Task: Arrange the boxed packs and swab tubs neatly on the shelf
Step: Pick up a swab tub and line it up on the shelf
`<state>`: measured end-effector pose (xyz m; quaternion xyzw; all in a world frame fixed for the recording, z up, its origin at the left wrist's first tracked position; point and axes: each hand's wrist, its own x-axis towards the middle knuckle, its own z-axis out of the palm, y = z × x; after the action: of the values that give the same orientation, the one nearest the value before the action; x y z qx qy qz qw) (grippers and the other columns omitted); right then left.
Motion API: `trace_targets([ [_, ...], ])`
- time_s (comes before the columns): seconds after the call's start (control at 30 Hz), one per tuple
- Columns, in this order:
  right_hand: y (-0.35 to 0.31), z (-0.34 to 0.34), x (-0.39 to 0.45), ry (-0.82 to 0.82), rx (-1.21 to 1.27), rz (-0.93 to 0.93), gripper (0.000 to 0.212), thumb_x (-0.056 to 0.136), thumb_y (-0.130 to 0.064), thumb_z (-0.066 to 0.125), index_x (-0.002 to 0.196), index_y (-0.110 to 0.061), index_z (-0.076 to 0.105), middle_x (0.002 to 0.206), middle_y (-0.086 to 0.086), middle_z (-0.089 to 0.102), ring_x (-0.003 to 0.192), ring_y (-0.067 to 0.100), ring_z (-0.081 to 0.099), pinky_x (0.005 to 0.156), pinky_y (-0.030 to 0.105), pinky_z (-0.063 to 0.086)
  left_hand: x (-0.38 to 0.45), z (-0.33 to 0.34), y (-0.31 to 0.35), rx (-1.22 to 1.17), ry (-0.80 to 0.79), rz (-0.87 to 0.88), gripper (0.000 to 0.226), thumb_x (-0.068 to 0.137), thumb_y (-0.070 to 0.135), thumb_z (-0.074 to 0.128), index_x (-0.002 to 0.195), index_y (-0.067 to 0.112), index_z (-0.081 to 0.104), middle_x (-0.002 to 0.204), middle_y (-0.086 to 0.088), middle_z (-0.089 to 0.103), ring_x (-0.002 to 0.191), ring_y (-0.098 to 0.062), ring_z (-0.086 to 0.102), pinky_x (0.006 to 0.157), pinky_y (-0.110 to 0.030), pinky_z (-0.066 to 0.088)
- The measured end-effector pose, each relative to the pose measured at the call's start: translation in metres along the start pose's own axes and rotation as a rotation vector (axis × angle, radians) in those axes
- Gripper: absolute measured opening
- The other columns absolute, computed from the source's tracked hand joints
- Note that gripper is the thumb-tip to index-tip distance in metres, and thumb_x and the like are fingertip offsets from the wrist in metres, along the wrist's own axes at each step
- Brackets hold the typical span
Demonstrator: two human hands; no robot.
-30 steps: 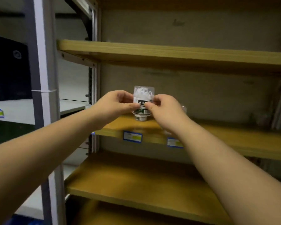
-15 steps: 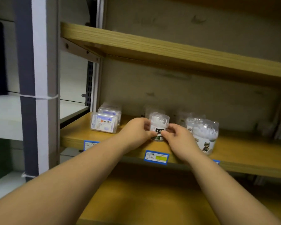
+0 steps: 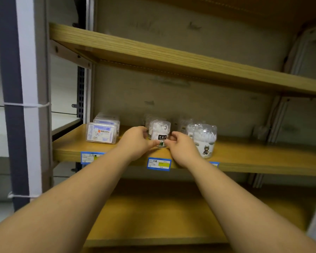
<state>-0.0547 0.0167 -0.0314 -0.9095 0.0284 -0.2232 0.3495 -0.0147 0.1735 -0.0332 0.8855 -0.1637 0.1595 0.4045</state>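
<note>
Grip: we see both hands at the base of one clear tub (image 3: pixel 160 133); the left hand (image 3: pixel 135 141) has its fingers curled round the tub's left side with the thumb low at the front, and the right hand (image 3: pixel 181 145) pinches the lower right edge with curled fingers.
Held tub: it stands upright on the middle shelf (image 3: pixel 263 154), near the front edge, packed with white swabs.
Held tub label: a black patch with pale characters we cannot read, and below it a green strip showing the letters "TAL".
Tubs behind: another clear tub (image 3: pixel 150 119) sits just behind the held one, partly hidden.
Right tubs: a larger tub (image 3: pixel 205 140) of white swabs stands just right of the right hand, printed with a small cartoon animal figure; we see more tubs (image 3: pixel 187 125) behind it, too blurred to read.
Boxed packs: a row of clear flat packs (image 3: pixel 101 132) stands at the shelf's left end, front to back; the front one carries a white and blue label with "50" seen upside down and writing too small to read.
Shelf tags: three blue tags on the shelf's front edge, one (image 3: pixel 88 157) under the packs, one (image 3: pixel 159 163) with a yellow-green patch under the hands, one (image 3: pixel 214 164) mostly hidden by the right forearm; we cannot read their print.
Other shelves: a bare wooden shelf (image 3: pixel 171 63) above and another (image 3: pixel 153 216) below.
</note>
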Motion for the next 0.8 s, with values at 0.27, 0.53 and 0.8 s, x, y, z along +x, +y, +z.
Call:
trace_targets([
  [0.27,0.005,-0.048,-0.058,0.102,0.420,-0.304,0.032,0.100,-0.022,0.057,0.131,-0.019,0.064,0.118,-0.009,0.070,0.107,0.003,0.067,0.094,0.029,0.056,-0.057,0.010,0.074,-0.312,0.415,0.298,0.006,0.091,0.030,0.068,0.087,0.029,0.063,0.087,0.008,0.062,0.081,-0.008,0.061,0.067,-0.024,0.047],
  [0.53,0.149,-0.217,-0.048,0.457,0.457,-0.154,0.022,0.101,-0.014,0.051,0.099,-0.029,0.067,0.094,-0.003,0.071,0.091,0.014,0.070,0.079,0.037,0.062,-0.074,0.128,0.227,-0.354,-0.136,0.473,0.007,0.094,0.025,0.066,0.099,0.024,0.070,0.085,0.007,0.068,0.079,-0.009,0.064,0.073,-0.031,0.055],
  [0.8,0.306,-0.325,0.042,0.152,0.145,0.165,0.026,0.095,-0.023,0.053,0.113,-0.017,0.070,0.108,0.007,0.073,0.102,0.029,0.067,0.090,0.038,0.054,-0.021,0.288,0.334,-0.201,-0.236,0.161,0.011,0.095,0.028,0.064,0.104,0.029,0.069,0.099,0.003,0.072,0.095,-0.017,0.068,0.089,-0.036,0.057],
])
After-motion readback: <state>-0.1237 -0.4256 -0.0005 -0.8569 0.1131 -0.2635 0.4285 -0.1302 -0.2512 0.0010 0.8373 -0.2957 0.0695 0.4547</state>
